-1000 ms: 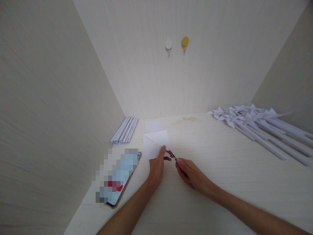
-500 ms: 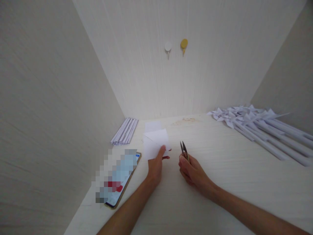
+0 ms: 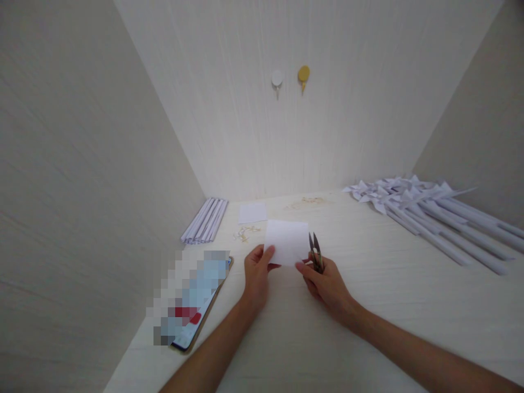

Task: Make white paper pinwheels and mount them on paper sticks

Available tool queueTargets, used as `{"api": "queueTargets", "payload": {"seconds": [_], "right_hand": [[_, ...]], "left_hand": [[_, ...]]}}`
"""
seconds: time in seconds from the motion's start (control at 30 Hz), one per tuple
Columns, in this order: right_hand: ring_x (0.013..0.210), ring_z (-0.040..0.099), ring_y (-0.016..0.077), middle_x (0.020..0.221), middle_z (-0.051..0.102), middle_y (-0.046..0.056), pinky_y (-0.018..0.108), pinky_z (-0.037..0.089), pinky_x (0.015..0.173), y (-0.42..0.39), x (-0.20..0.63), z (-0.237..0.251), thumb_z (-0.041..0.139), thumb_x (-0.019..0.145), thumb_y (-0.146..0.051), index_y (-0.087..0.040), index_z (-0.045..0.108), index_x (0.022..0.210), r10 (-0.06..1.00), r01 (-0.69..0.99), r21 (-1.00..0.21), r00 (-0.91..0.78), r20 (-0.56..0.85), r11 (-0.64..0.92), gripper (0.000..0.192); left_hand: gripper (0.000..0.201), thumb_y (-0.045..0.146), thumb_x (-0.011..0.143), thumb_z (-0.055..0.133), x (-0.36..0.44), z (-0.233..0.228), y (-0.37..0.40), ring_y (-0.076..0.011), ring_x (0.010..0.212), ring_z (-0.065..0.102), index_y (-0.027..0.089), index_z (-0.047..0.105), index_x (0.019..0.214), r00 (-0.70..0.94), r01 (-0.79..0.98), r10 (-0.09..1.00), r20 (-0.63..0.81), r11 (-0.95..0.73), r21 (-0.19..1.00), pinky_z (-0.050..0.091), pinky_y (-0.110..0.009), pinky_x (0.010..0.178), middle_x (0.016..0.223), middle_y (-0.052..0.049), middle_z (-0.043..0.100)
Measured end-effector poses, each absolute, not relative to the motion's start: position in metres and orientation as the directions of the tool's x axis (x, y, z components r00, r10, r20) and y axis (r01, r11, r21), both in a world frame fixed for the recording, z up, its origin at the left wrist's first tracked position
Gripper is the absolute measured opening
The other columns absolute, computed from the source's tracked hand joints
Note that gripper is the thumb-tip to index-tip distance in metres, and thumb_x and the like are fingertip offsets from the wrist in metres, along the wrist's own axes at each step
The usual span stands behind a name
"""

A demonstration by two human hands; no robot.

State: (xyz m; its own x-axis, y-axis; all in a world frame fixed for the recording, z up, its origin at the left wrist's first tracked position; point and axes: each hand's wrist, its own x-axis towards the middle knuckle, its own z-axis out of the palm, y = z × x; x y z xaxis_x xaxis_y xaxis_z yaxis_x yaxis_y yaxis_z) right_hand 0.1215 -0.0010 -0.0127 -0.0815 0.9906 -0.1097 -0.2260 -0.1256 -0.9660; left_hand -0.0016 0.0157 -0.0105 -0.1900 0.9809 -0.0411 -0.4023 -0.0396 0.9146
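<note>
My left hand (image 3: 256,273) pinches the lower left corner of a small white paper square (image 3: 287,242) and holds it up over the pale desk (image 3: 368,305). My right hand (image 3: 323,281) grips small thread snips (image 3: 315,252) with the blades pointing up, and its thumb touches the paper's lower right edge. Both hands meet at the paper, near the middle of the desk.
A second white paper square (image 3: 252,213) lies farther back, with small scraps (image 3: 244,233) beside it. Rolled paper sticks (image 3: 204,219) lie at the back left. A pile of white paper pinwheels (image 3: 426,210) fills the right. A phone (image 3: 192,297) lies at the front left. Two wall hooks (image 3: 290,76) hang above.
The snips came out of the paper and turned blades-up. My left hand shifted the paper to the right and turned it flat toward me, and my right hand closed in on its edge.
</note>
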Motion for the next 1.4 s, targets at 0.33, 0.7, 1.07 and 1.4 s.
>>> {"api": "queueTargets", "payload": {"seconds": [0.33, 0.7, 1.07, 1.4], "right_hand": [[0.027, 0.015, -0.0006, 0.033, 0.026, -0.015, 0.010, 0.012, 0.024, 0.007, 0.129, -0.005, 0.071, 0.053, -0.036, -0.019, 0.042, 0.067, 0.989, -0.532, -0.837, -0.009, -0.145, -0.128, 0.036], [0.026, 0.016, -0.0005, 0.032, 0.026, -0.014, 0.012, 0.011, 0.024, 0.000, 0.125, -0.011, 0.066, 0.061, -0.039, -0.019, 0.035, 0.057, 0.979, -0.434, -0.888, -0.190, -0.077, -0.154, 0.037], [0.027, 0.017, 0.0001, 0.035, 0.025, -0.013, 0.013, 0.009, 0.025, 0.000, 0.126, -0.009, 0.065, 0.060, -0.038, -0.018, 0.041, 0.060, 0.942, -0.432, -0.864, -0.312, -0.126, -0.259, 0.031], [0.028, 0.022, 0.0002, 0.036, 0.028, -0.013, 0.016, 0.016, 0.028, -0.001, 0.122, -0.011, 0.071, 0.052, -0.028, -0.016, 0.048, 0.059, 0.967, -0.236, -0.961, -0.240, -0.086, -0.144, 0.028]], "left_hand": [[0.016, 0.026, 0.054, 0.069, 0.003, -0.013, 0.011, -0.0072, 0.044, 0.048, 0.011, 0.063, 0.056, 0.033, -0.311, 0.999, 0.003, 0.007, 0.950, 0.037, -0.018, 0.042, 0.049, 0.000, 0.058], [0.020, 0.027, 0.053, 0.067, 0.006, -0.010, 0.005, -0.0109, 0.046, 0.049, 0.012, 0.062, 0.066, 0.041, -0.247, 0.998, -0.039, 0.048, 0.968, 0.039, -0.023, 0.042, 0.056, -0.001, 0.060], [0.016, 0.029, 0.063, 0.061, 0.003, -0.018, 0.006, -0.0131, 0.055, 0.054, 0.015, 0.057, 0.058, -0.062, -0.152, 0.998, 0.001, -0.011, 0.988, 0.044, -0.025, 0.057, 0.056, -0.001, 0.058], [0.026, 0.034, 0.069, 0.054, 0.002, -0.009, 0.002, -0.0114, 0.047, 0.050, 0.017, 0.052, 0.048, -0.129, 0.025, 0.990, 0.061, -0.059, 0.998, 0.041, -0.024, 0.052, 0.047, 0.001, 0.053]]}}
